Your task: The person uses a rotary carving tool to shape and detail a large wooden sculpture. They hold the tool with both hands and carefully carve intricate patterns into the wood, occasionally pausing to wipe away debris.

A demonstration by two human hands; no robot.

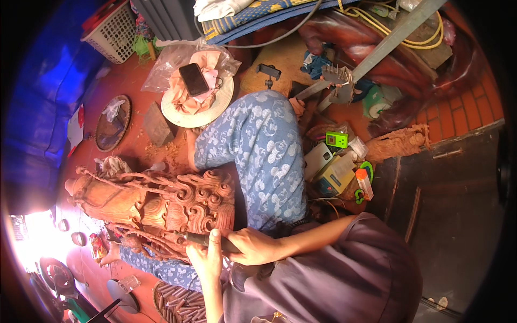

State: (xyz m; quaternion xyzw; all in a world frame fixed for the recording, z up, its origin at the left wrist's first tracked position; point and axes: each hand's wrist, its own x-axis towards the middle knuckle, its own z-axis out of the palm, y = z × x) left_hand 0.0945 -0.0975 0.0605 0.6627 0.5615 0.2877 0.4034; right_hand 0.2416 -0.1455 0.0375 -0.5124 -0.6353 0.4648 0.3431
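A reddish-brown carved wooden figure (142,202) lies on its side across my lap, its base of curling scrolls (207,199) toward my knee. Against its lower edge I hold a carving tool (198,238) with a dark cylindrical handle and a metal collar; its working tip is too small to make out. My left hand (204,259) grips the front of the handle close to the wood, thumb raised along it. Behind it, my right hand (250,246) is closed round the rear of the handle. My legs in blue patterned trousers (269,145) lie either side of the carving.
Below the carving stands a basket of wooden-handled tools (180,301). Beyond my knee lie a straw hat (172,116) and a phone (194,79). A wood block (159,124) and round tray (127,121) rest on the floor. Boxes (335,175) and a large dark-red carving (371,43) are right.
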